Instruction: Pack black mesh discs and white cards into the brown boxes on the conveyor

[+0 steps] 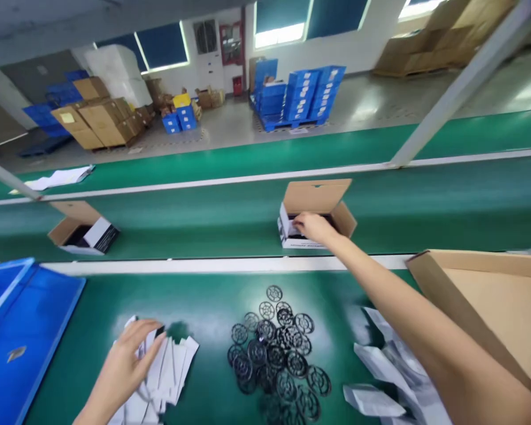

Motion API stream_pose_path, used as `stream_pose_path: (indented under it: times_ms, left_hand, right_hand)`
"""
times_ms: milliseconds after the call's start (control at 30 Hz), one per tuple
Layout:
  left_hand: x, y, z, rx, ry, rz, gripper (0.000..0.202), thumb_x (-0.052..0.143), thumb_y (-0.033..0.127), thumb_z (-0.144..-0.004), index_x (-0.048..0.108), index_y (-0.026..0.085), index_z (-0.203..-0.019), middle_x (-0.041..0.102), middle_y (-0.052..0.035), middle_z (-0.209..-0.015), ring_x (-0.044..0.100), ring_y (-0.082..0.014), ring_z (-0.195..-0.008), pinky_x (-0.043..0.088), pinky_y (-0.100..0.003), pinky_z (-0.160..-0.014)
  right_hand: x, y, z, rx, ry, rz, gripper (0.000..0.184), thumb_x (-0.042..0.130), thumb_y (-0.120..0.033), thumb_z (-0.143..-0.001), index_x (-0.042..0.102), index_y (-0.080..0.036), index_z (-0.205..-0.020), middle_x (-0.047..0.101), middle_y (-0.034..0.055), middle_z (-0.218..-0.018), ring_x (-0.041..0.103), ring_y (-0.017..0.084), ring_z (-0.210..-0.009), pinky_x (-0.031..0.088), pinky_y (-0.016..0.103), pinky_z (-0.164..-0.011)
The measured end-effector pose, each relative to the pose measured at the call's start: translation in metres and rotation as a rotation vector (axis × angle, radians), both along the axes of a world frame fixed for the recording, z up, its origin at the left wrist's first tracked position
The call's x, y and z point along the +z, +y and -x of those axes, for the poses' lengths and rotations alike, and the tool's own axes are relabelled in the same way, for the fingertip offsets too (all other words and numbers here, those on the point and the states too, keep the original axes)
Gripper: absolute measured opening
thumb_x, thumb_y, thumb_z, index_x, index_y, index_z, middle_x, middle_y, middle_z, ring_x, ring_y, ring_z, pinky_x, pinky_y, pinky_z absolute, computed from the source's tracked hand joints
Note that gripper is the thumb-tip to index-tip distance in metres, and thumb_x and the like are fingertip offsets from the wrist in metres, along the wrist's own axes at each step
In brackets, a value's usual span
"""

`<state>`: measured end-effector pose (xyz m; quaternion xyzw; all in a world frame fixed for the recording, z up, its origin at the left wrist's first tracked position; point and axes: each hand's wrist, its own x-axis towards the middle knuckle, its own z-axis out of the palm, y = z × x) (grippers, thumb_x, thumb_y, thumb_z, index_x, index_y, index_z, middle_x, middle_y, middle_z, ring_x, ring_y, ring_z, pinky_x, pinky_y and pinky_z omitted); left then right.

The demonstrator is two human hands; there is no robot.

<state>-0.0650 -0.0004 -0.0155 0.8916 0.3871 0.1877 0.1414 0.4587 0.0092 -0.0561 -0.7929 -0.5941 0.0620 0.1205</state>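
My right hand (pixel 313 227) reaches out over the belt into an open cardboard box (pixel 317 206), fingers curled down on its dark contents; what they hold is hidden. My left hand (pixel 130 357) rests near me on a fanned stack of white paper slips (pixel 170 369), fingers spread over them. Between my arms lies a pile of several black round grille-like parts (pixel 278 348). Grey plastic bags (pixel 383 378) lie under my right forearm.
A second open box (pixel 83 229) sits on the green conveyor (pixel 203 218) to the left. A blue bin (pixel 22 330) stands at the near left, a large cardboard carton (pixel 491 307) at the near right. A slanted metal post (pixel 460 82) crosses above the belt.
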Motion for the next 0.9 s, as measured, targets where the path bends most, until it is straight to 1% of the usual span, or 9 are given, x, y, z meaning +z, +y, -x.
stream_pose_path:
  times_ms: [67,167,267,333,433,533,600,733,900]
  left_hand:
    - [-0.008,-0.015,-0.012,-0.024,0.111,0.019,0.026,0.055,0.046,-0.086,0.066,0.022,-0.089,0.066,-0.0082,-0.09,0.062,-0.0292,-0.087,0.056,-0.045,-0.077]
    - [-0.024,-0.035,-0.028,0.02,0.324,0.041,0.026,0.062,0.04,-0.081,0.064,0.015,-0.088,0.06,-0.0124,-0.094,0.057,-0.0307,-0.087,0.054,-0.045,-0.074]
    - [-0.039,-0.047,-0.039,0.074,0.468,0.004,0.023,0.065,0.029,-0.078,0.063,0.01,-0.091,0.058,-0.0155,-0.098,0.054,-0.033,-0.089,0.051,-0.047,-0.076]
    - [-0.044,-0.048,-0.042,0.069,0.474,-0.001,0.018,0.061,0.021,-0.078,0.063,0.009,-0.092,0.058,-0.0165,-0.1,0.053,-0.0333,-0.091,0.05,-0.047,-0.078]
    - [-0.044,-0.043,-0.043,0.042,0.335,0.069,0.015,0.056,0.017,-0.076,0.061,0.014,-0.09,0.059,-0.0132,-0.1,0.052,-0.0312,-0.092,0.049,-0.046,-0.078]
    - [-0.035,-0.037,-0.043,0.041,0.136,0.224,0.015,0.056,0.025,-0.077,0.06,0.018,-0.09,0.063,-0.0092,-0.095,0.056,-0.0304,-0.09,0.049,-0.047,-0.078]
    - [-0.027,-0.035,-0.043,0.075,0.01,0.372,0.021,0.057,0.034,-0.08,0.062,0.021,-0.095,0.066,-0.0086,-0.099,0.059,-0.0314,-0.095,0.049,-0.049,-0.083]
    - [-0.014,-0.031,-0.048,0.141,-0.279,0.65,0.034,0.06,0.047,-0.08,0.064,0.024,-0.105,0.065,-0.0086,-0.116,0.059,-0.0305,-0.109,0.047,-0.047,-0.095]
    - [-0.001,-0.029,-0.057,0.12,-0.578,0.771,0.04,0.068,0.048,-0.077,0.066,0.022,-0.107,0.059,-0.0121,-0.128,0.047,-0.0309,-0.125,0.038,-0.047,-0.106]
  right_hand:
    - [0.001,-0.011,0.0,0.028,-0.024,0.004,0.02,0.05,-0.01,-0.085,0.07,-0.014,-0.088,0.065,0.0126,-0.106,0.06,0.027,-0.098,0.046,0.033,-0.088]
    - [0.003,-0.036,0.003,0.094,-0.056,-0.129,0.025,0.045,-0.017,-0.089,0.068,-0.013,-0.095,0.062,0.0142,-0.112,0.06,0.029,-0.099,0.048,0.037,-0.086]
    - [0.008,-0.075,0.017,0.24,-0.028,-0.309,0.03,0.04,-0.029,-0.092,0.066,-0.015,-0.095,0.064,0.012,-0.105,0.063,0.028,-0.091,0.052,0.039,-0.079]
    - [0.015,-0.103,0.035,0.325,0.038,-0.331,0.032,0.038,-0.034,-0.094,0.065,-0.017,-0.094,0.066,0.0102,-0.1,0.063,0.027,-0.088,0.053,0.039,-0.077]
    - [0.025,-0.142,0.071,0.383,0.166,-0.261,0.029,0.04,-0.036,-0.096,0.065,-0.02,-0.097,0.067,0.0077,-0.099,0.063,0.026,-0.09,0.053,0.04,-0.081]
    - [0.033,-0.17,0.11,0.429,0.289,-0.15,0.026,0.042,-0.033,-0.096,0.065,-0.022,-0.101,0.067,0.0074,-0.102,0.062,0.026,-0.093,0.052,0.042,-0.083]
    - [0.035,-0.181,0.133,0.48,0.334,-0.07,0.022,0.046,-0.029,-0.095,0.064,-0.022,-0.106,0.065,0.0082,-0.106,0.06,0.026,-0.097,0.052,0.044,-0.085]
    - [0.03,-0.188,0.165,0.548,0.267,0.027,0.025,0.058,-0.019,-0.09,0.06,-0.019,-0.115,0.06,0.011,-0.116,0.054,0.029,-0.107,0.05,0.048,-0.09]
    - [0.01,-0.177,0.19,0.525,0.132,-0.031,0.034,0.068,-0.018,-0.086,0.058,-0.013,-0.117,0.055,0.0156,-0.122,0.048,0.032,-0.115,0.047,0.048,-0.096]
